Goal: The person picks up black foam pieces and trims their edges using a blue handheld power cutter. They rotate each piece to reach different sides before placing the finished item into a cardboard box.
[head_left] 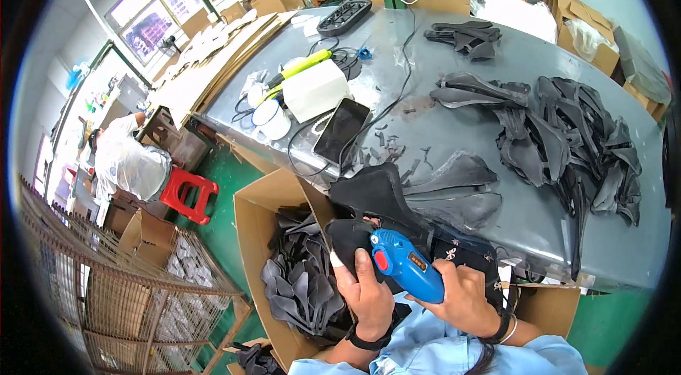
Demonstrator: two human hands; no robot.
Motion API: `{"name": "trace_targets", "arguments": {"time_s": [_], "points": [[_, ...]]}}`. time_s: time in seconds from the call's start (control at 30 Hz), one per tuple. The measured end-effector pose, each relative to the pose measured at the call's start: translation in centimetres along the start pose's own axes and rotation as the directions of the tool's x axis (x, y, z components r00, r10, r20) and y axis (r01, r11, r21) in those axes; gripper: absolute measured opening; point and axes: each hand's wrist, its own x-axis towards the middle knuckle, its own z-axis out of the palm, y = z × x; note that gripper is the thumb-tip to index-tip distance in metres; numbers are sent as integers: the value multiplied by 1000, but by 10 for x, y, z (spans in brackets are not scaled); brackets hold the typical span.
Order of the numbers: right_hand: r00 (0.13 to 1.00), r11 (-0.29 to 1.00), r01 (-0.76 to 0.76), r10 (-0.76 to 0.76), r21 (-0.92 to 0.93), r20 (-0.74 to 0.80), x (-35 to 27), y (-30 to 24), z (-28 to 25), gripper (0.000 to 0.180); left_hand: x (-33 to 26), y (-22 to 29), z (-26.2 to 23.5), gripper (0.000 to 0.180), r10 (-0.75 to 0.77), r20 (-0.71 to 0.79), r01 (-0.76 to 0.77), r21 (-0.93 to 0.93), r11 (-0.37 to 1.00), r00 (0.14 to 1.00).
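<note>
My right hand (464,302) is wrapped round the rear of a blue handheld power tool (411,266) with a red button. The tool's front end points left and lies over a black, saddle-shaped foam piece (346,239). My left hand (369,295) grips that piece by its near edge, with a white cover on one finger. How the tool's tip meets the piece is hidden. Just beyond, another black piece (372,192) lies at the table's near edge. To its right rest grey, dusty saddle-shaped pieces (457,191).
A cardboard box (257,208) of black pieces stands left of me. Piles of black pieces (560,134) cover the table's right side. A phone (342,130), cables, a white block (316,90) and scraps lie ahead. Further left are a wire cage (120,290), a red stool (189,195) and a seated person.
</note>
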Motion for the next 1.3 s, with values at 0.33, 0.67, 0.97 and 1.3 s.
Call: {"name": "trace_targets", "arguments": {"time_s": [0.33, 0.67, 0.97, 1.3], "points": [[1000, 1000, -2, 2, 24, 7, 11, 1, -18, 63, 2, 9, -25, 35, -79, 259, -46, 444, 895, 963], [972, 849, -217, 232, 482, 29, 62, 18, -56, 56, 17, 29, -11, 27, -238, 466, -83, 569, 818, 852], [979, 691, -184, 190, 699, 71, 64, 20, -54, 54, -52, -43, -19, 62, -315, 607, 426, -43, 904, 730], [984, 932, -107, 150, 346, -99, 43, 6, -42, 63, 8, 0, 10, 48, 7, 193, 82, -449, 890, 981]]}}
